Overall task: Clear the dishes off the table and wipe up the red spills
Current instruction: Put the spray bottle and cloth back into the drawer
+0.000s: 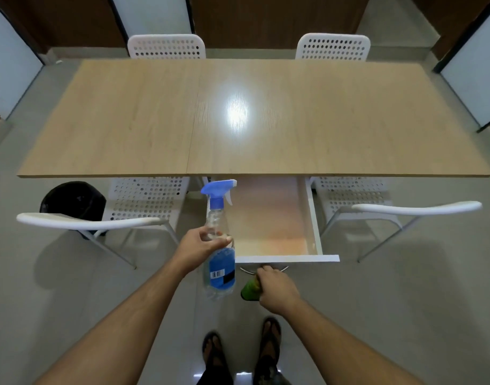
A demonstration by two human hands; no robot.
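The left hand (201,244) grips a clear spray bottle (219,245) around its upper body, fingers (210,235) curled on the far side and thumb pressed across the near side; the bottle has a blue trigger head at the top, a blue label with a barcode lower down, and hangs upright in the air just in front of an open white drawer (277,234). The drawer is pulled out from under the near edge of the wooden surface (266,120), which shows only a bright glare of light near its middle. The right hand (277,290) is curled around a green object (249,290), most of it hidden by the fingers, so what it is cannot be told; the knuckles sit just below the drawer's metal handle (263,269). White perforated chairs (144,207) stand at both long sides of the surface, and a black bin (74,204) sits on the floor to the left. Two feet in sandals (270,340) show at the bottom.
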